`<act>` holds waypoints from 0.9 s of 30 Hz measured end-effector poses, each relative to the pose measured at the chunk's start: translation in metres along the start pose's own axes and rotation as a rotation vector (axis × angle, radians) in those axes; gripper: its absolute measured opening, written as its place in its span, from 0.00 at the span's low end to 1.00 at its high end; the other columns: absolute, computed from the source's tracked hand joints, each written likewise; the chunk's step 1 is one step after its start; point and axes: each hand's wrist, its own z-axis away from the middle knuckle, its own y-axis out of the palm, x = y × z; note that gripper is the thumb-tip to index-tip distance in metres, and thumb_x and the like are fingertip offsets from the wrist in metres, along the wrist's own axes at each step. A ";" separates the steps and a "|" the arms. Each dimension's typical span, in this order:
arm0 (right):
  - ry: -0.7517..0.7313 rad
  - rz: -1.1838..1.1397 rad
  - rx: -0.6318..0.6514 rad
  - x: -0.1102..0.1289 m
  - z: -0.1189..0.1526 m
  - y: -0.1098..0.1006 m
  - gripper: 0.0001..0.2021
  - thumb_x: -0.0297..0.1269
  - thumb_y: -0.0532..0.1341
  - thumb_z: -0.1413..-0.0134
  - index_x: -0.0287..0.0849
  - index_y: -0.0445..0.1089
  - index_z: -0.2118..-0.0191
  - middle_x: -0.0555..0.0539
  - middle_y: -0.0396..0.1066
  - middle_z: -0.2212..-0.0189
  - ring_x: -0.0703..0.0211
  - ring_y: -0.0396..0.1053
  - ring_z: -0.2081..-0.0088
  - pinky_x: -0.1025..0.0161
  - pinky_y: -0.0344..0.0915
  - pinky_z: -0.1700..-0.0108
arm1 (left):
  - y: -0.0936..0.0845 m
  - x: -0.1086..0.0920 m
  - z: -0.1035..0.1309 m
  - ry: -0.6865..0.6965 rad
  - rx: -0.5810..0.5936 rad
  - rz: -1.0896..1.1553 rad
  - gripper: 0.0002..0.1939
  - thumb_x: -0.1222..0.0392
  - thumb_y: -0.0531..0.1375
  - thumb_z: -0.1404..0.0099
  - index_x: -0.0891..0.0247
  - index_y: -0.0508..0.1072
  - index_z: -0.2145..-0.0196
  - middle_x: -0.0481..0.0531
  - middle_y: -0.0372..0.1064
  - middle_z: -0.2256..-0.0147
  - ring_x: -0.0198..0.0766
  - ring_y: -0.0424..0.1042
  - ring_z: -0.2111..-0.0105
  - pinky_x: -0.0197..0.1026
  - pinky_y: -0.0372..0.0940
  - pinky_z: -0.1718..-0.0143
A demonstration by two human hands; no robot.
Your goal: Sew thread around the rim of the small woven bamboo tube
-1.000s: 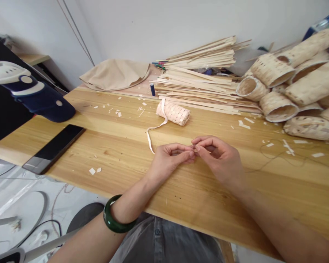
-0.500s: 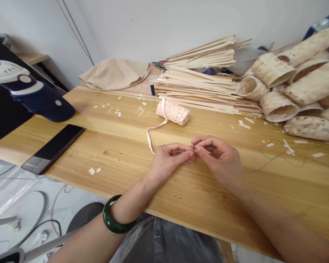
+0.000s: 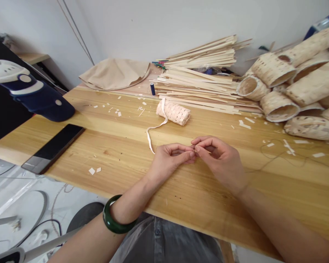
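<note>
Grey garment: at the near edge of the table [image 3: 137,160], a buttoned grey garment [image 3: 159,241] is being worn.
Green bangle: around the left forearm, a dark green bangle [image 3: 107,216] is being worn.
Left hand: the left hand [image 3: 170,159] is being held low over the table, its grip being closed to a pinch, thumb against fingertips.
Right hand: the right hand [image 3: 222,157] is being brought against the left at the fingertips, its grip likewise being narrowed to a pinch.
Between the fingertips: what is being pinched cannot be told, being too small and partly covered by fingers.
Thread: to the right of the right hand, a thin dark thread [image 3: 256,170] is being spread in loose loops; whether an end is being held cannot be told.
Phone: near the table's left edge, a dark phone [image 3: 53,149] is being left flat, pale scraps [image 3: 91,171] being scattered beside it.
Woven cylinder: just beyond the hands, a pale woven cylinder [image 3: 177,112] is being supported on its side by the table, crossed by a white strip [image 3: 148,137] whose tail is being trailed towards the left hand.
Bottle: at far left, a blue bottle [image 3: 44,102] is being stood upright.
Back: a blue spool [image 3: 152,88] is being stood beside stacked wooden strips [image 3: 197,86]; woven tubes [image 3: 279,106] are being piled at right, and a beige cloth [image 3: 116,75] is being spread at left.
</note>
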 end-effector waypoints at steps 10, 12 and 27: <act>0.011 0.013 0.016 0.001 -0.001 -0.001 0.06 0.37 0.65 0.45 0.44 0.70 0.71 0.45 0.75 0.62 0.56 0.74 0.58 0.62 0.75 0.62 | 0.001 0.000 0.000 -0.011 0.009 0.023 0.16 0.55 0.76 0.56 0.66 0.81 0.72 0.49 0.79 0.73 0.32 0.76 0.72 0.37 0.73 0.61; 0.020 -0.002 0.009 0.000 -0.001 -0.001 0.06 0.37 0.65 0.45 0.44 0.70 0.71 0.45 0.75 0.62 0.56 0.74 0.59 0.62 0.74 0.63 | 0.000 0.000 -0.001 -0.007 0.008 0.015 0.16 0.55 0.76 0.56 0.66 0.81 0.72 0.49 0.79 0.73 0.33 0.76 0.72 0.37 0.73 0.61; 0.013 -0.008 -0.005 -0.001 -0.001 -0.001 0.06 0.37 0.65 0.45 0.44 0.71 0.71 0.46 0.75 0.62 0.57 0.75 0.60 0.63 0.74 0.63 | -0.001 0.002 -0.002 0.009 0.016 0.021 0.12 0.58 0.75 0.53 0.66 0.81 0.72 0.49 0.79 0.72 0.32 0.76 0.72 0.36 0.72 0.62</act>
